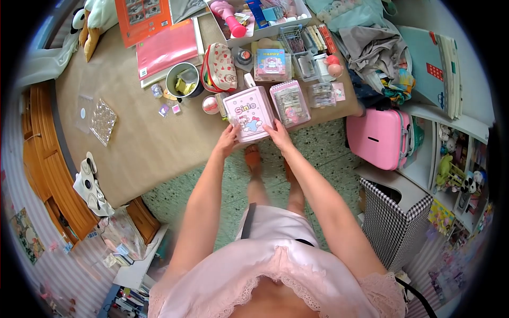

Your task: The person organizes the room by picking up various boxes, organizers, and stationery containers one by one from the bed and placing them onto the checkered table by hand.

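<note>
At the table's front edge, a pink box with a cartoon print (248, 112) and large lettering on its top lies between my hands. My left hand (229, 138) grips its lower left corner, and my right hand (278, 134) grips the lower right one. The undersides of both hands' fingers are partly hidden. Just right of the box is a clear-fronted pink spiral notebook or case (290, 103) with small items inside. A round pink-lidded tub (210, 104) stands on its left, and a white-and-red zip pouch (220, 68) lies behind.
A metal bucket (183, 80) holding yellow packets stands left of the pouch. A clear bag of small bits (103, 123) lies on the brown table cover (143, 159). At the back is a white bin (301, 24) of assorted items. A pink suitcase (374, 139) stands right of the table.
</note>
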Demonstrator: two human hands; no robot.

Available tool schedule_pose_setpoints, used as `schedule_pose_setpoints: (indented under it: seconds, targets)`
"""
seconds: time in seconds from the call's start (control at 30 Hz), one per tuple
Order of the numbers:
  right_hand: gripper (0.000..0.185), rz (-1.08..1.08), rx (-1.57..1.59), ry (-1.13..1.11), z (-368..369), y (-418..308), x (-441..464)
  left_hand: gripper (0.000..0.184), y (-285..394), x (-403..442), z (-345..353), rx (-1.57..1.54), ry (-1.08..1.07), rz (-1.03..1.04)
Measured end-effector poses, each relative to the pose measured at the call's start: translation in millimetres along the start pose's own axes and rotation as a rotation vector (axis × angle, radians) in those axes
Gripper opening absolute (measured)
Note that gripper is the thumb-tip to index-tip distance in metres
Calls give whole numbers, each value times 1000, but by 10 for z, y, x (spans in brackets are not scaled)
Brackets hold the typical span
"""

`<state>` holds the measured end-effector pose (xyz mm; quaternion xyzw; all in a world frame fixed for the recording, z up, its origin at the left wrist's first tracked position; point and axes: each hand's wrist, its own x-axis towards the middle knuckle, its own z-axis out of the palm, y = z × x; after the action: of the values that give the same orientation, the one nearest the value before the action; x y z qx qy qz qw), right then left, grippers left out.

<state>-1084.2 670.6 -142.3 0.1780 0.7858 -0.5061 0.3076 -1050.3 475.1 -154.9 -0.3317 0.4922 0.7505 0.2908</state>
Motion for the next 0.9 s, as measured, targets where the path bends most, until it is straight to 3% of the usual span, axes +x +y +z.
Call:
schedule_pose_setpoints:
  seconds: [0.47,0.63,0.87,0.9]
  targets:
    - [56,15,146,-21,-35,-227,-165,37,300,-39,73,154,78,13]
    - [51,24,140,-70,36,60,-103,43,131,-66,9,226,103,-28]
    - [43,-39,139,-45,67,140,-101,50,43,4,-118,83,132,-5]
    - [41,-30,119,-26,63,136,-105,51,25,42,-173,25,234,-42]
